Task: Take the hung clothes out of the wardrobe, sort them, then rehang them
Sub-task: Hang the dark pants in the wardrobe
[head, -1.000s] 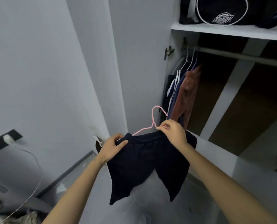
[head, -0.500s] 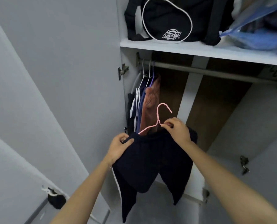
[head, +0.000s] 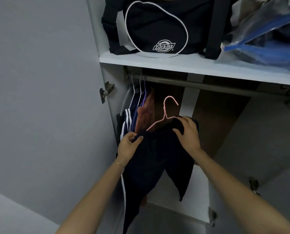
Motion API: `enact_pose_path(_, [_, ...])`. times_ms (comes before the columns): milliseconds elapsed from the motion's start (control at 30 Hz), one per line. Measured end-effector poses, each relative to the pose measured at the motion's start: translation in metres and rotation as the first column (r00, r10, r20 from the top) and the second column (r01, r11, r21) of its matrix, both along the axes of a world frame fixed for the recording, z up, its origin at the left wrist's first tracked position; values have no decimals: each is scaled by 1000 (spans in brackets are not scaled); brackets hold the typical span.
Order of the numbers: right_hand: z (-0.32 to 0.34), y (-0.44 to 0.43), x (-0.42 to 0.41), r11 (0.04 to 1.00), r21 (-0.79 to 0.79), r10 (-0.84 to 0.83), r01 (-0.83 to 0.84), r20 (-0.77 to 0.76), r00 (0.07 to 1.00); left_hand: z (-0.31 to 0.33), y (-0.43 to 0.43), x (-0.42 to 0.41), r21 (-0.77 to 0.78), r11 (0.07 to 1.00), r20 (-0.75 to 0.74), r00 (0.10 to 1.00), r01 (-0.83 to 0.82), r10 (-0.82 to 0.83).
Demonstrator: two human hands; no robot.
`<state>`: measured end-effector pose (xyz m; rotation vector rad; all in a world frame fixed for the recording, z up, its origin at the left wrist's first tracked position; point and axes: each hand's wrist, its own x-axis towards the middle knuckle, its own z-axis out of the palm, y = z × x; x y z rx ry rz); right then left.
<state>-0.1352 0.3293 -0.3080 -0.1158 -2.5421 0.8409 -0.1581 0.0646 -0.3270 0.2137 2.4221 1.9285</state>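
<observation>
In the open wardrobe [head: 157, 62], just below the rail [head: 208, 85], the left hand [head: 129, 146] pinches and the right hand [head: 188, 132] grips dark shorts [head: 154, 157] on a pink hanger [head: 165, 112], whose free hook could tilt, miss the rail and shed them.

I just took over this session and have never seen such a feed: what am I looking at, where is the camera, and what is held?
There is no machine: a person works bare-handed, and the one camera sits on their head, looking forward and down, so both arms reach in from below. The left hand grips one top corner of a dark garment; the right hand curls its fingers over the other, where it sits on a pink hanger. The hook is free, below the rail. A few clothes hang at the rail's left end. On the shelf above sit a black bag and a blue plastic bag.
</observation>
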Motion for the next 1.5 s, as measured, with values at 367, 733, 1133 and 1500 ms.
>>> enact_pose_path(367, [-14,33,-60,980,140,123,-143,144,982,26,63,-69,108,961,56,966,-256,251])
enact_pose_path(733, [-8,45,-104,961,145,197,-237,248,949,18,93,-112,17,910,-48,909,-414,414])
enact_pose_path(1133, [-16,45,-123,946,169,210,-276,332,920,-6,93,-124,0,885,-84,882,-466,464])
enact_pose_path(1500, [-14,61,-99,966,181,105,-184,375,921,-7,72,-145,-65,836,-145,834,-545,533])
